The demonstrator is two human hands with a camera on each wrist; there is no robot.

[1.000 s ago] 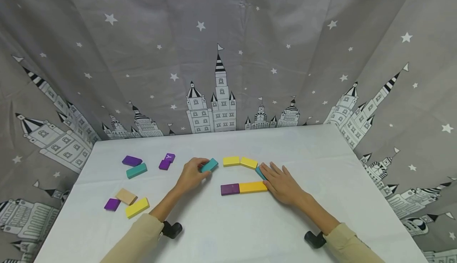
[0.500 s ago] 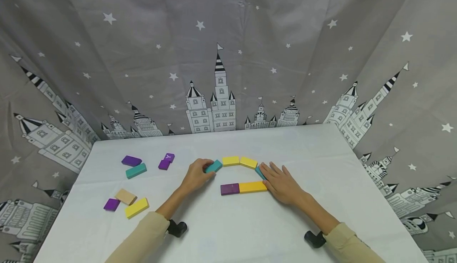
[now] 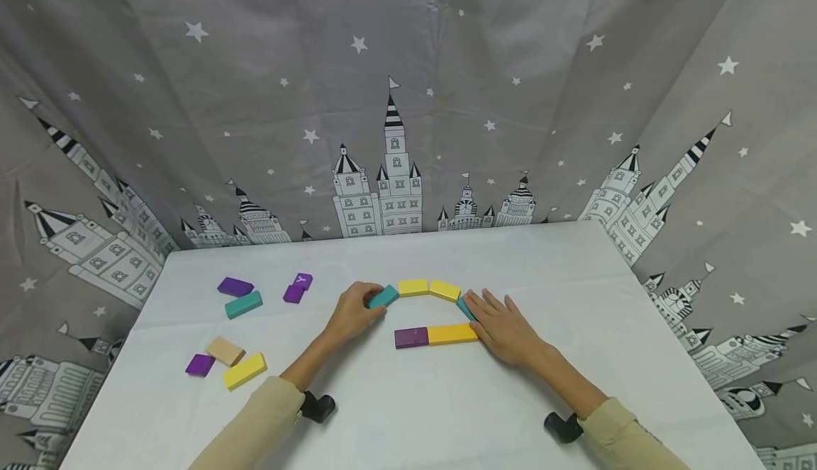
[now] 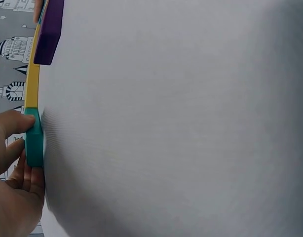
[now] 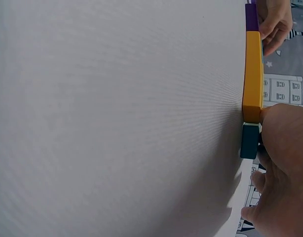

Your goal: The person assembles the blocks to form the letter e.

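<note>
My left hand (image 3: 352, 312) pinches a teal block (image 3: 384, 295) between thumb and fingers. In the left wrist view that teal block (image 4: 34, 138) meets the end of a yellow block (image 4: 31, 86). Two yellow blocks, a left one (image 3: 413, 287) and a right one (image 3: 445, 290), continue the curve rightward to a blue block (image 3: 465, 308). Straight fingers of my right hand (image 3: 504, 328) lie over this blue block, hiding part of it. Below the curve, a dark purple block (image 3: 411, 337) adjoins an orange-yellow block (image 3: 452, 334). The right wrist view shows a dark teal block (image 5: 249, 140) past its end.
Left on the white table (image 3: 408, 413) lie a purple block (image 3: 235, 286), a teal block (image 3: 244, 305) and two small purple pieces (image 3: 294, 293). Nearer the front are another purple piece (image 3: 201, 365), a tan block (image 3: 225, 351) and a yellow block (image 3: 245, 371). A grey curtain (image 3: 408, 23) hangs behind.
My left hand has slid the teal block rightward and slightly up until it meets the left yellow block. Over the last half second it stays nearly still. The right hand has not moved.
</note>
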